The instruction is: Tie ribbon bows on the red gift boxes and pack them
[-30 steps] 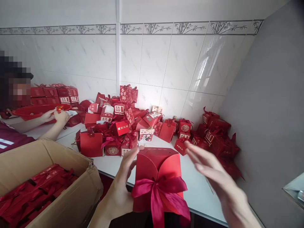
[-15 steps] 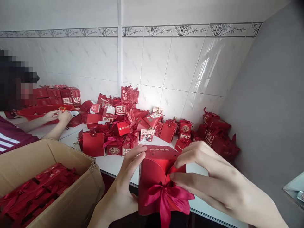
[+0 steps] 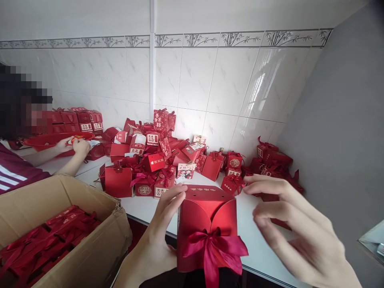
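A red gift box (image 3: pixel 192 220) with a dark pink satin bow (image 3: pixel 211 246) on its front is held up near the table's front edge. Its curved front flaps overlap, and a raised panel with gold lettering and two small holes stands behind them. My left hand (image 3: pixel 156 236) grips the box by its left side, fingers at the upper corner and thumb low. Off to the right of the box, my right hand (image 3: pixel 300 228) hovers with fingers apart and slightly bent, touching nothing that shows.
A heap of red gift boxes (image 3: pixel 151 138) covers the white table (image 3: pixel 141 206) against the tiled wall. More red boxes (image 3: pixel 274 160) are piled at the right. An open cardboard carton (image 3: pixel 120 228) of red boxes stands at lower left. Beyond it, a co-worker's hands (image 3: pixel 79 148) hold a small item by a red basin (image 3: pixel 36 141).
My right hand has let go of the box's front flaps and moved away to the right, its fingers spreading. The box stays in my left hand, nearly unmoved.
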Action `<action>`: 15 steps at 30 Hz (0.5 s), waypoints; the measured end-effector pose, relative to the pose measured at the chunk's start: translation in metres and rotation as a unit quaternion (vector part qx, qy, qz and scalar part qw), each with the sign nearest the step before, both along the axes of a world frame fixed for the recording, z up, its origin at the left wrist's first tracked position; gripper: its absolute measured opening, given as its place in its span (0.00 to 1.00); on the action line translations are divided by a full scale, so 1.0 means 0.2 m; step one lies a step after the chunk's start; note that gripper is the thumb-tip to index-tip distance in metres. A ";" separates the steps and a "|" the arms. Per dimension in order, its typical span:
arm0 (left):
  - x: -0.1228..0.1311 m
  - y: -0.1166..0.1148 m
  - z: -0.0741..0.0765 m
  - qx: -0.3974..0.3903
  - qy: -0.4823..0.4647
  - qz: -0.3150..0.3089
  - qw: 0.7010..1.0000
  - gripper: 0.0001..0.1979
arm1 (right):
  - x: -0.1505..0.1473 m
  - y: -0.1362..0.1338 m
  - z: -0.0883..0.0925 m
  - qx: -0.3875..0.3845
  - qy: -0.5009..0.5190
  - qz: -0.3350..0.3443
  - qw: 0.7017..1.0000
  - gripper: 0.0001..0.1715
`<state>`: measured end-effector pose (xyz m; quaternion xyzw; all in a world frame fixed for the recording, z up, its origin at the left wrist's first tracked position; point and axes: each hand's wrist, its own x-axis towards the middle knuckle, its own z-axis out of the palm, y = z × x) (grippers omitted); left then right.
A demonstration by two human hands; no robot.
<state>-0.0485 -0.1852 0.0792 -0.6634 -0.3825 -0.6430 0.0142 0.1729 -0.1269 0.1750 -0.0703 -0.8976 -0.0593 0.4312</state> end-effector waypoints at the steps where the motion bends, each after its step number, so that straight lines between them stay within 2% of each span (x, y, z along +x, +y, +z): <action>1: 0.00 0.00 0.00 -0.007 0.003 0.002 1.000 0.33 | 0.02 0.01 -0.03 -0.014 0.025 -0.008 1.000 0.09; 3: 0.00 0.00 0.00 -0.025 0.008 0.009 1.000 0.33 | 0.05 0.03 -0.08 -0.062 0.037 -0.019 0.997 0.04; 4: -0.01 0.00 0.00 -0.033 0.009 0.011 0.999 0.33 | 0.05 0.03 -0.11 -0.089 0.023 -0.024 0.995 0.10; 7: -0.01 -0.01 0.00 -0.037 0.014 0.008 0.999 0.33 | 0.03 0.02 -0.18 -0.144 -0.057 -0.054 0.987 0.51; 8: -0.02 -0.01 0.00 -0.036 0.015 0.005 0.999 0.33 | 0.01 0.01 -0.20 -0.148 -0.079 -0.064 0.984 0.59; 10: -0.03 -0.01 0.00 -0.044 0.020 0.000 0.999 0.34 | -0.02 0.00 -0.24 -0.151 -0.097 -0.083 0.980 0.62; 12: -0.05 -0.01 -0.01 -0.068 0.030 -0.002 0.997 0.35 | -0.04 0.00 -0.29 -0.161 -0.082 -0.101 0.978 0.59; 15: -0.08 0.03 -0.07 -0.120 0.043 0.002 0.992 0.35 | -0.07 0.04 -0.38 -0.226 -0.026 -0.107 0.968 0.59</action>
